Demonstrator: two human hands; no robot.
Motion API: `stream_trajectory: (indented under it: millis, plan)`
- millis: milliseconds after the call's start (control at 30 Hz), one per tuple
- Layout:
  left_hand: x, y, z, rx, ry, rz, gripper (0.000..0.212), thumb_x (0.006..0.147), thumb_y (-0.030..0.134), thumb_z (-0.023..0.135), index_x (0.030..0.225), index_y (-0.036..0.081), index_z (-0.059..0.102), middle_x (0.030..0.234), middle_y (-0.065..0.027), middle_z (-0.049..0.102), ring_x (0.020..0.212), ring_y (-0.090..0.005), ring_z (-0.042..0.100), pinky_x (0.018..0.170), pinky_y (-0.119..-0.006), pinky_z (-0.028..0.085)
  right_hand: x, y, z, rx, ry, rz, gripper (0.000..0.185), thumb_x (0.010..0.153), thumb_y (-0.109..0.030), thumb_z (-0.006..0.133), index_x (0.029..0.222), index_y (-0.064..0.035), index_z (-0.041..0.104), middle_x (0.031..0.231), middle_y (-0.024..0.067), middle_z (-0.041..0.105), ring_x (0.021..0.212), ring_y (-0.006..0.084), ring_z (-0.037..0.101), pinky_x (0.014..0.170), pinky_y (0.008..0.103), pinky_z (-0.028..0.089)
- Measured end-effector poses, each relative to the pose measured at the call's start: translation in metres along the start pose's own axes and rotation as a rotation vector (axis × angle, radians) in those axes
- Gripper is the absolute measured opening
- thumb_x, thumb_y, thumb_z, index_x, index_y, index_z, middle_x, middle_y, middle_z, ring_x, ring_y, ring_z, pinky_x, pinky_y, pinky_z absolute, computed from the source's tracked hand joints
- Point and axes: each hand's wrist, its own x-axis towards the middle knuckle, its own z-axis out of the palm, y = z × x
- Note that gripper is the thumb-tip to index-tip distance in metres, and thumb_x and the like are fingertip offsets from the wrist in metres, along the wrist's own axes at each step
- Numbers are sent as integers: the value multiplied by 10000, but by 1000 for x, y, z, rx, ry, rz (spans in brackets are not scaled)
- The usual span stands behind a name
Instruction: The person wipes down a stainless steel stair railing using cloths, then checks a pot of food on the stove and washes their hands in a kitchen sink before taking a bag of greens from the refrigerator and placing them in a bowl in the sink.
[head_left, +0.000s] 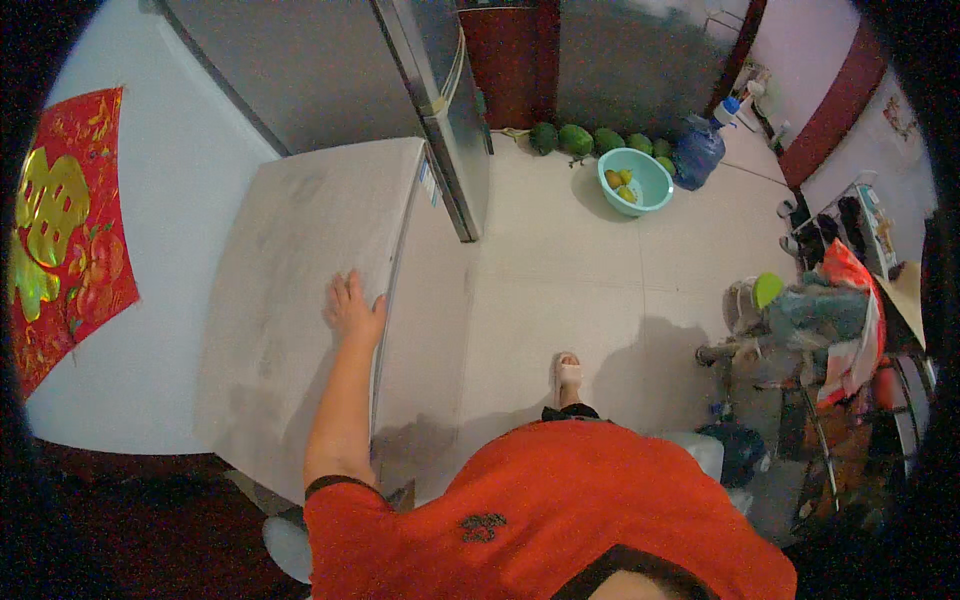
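My left hand (354, 313) rests palm down near the front edge of a low white chest freezer's lid (300, 232). Its fingers are spread and nothing is in them. The lid lies closed and carries greyish smudges. A blue-and-white label (429, 180) is stuck on the freezer's front near its far end. My right hand is out of view. At the far end of the freezer stands a tall grey refrigerator (457, 150), with a pale cord looped around its upper part.
Ahead on the tiled floor (555, 255), a turquoise basin (637, 182) holds several yellowish fruits (624, 184). Several green melons or gourds (576, 140) line the wall beside a blue water jug (699, 154) with a pump. A cluttered rack (817, 315) with bags stands at the right.
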Motion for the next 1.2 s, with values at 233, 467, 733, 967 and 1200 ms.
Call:
stream_trajectory:
  millis: [233,467,733,967,1200]
  plan:
    - [-6,-6,14,52,28,-29,671,744,298,559,1304,108,243,1355,-170,199,1253,-330,179,978,-534,145,115,-173,-193,331,-24,-103,248,795,-188,445,974,-38,528,827,112,566,718,234,533,622,350,440]
    - [-7,4,3,21,-54,-56,673,729,259,571,1295,78,256,1347,-191,207,1252,-344,169,979,-543,125,158,-517,-328,1050,-455,-815,369,854,-367,432,1046,-62,512,958,62,545,872,199,508,779,312,408]
    - [-12,1,7,84,-137,-60,735,667,221,617,1281,34,257,1332,-226,215,1244,-393,156,997,-520,94,213,-778,-366,1355,-561,-720,467,845,-438,424,1088,-39,432,1042,101,457,946,235,449,856,359,356]
    - [-12,20,-12,418,-305,-36,522,865,271,433,1280,-6,281,1304,-227,283,1195,-355,291,957,-471,252,196,-839,-374,1342,-565,-645,589,819,-488,431,1177,-23,382,1073,118,457,965,231,435,839,353,338]
    - [-10,67,9,237,-243,-287,593,861,334,423,1325,43,196,1360,-241,118,1246,-394,134,979,-524,144,238,-854,-365,1240,-697,-590,642,821,-554,356,1176,-23,417,1180,78,469,1054,244,441,874,383,340]
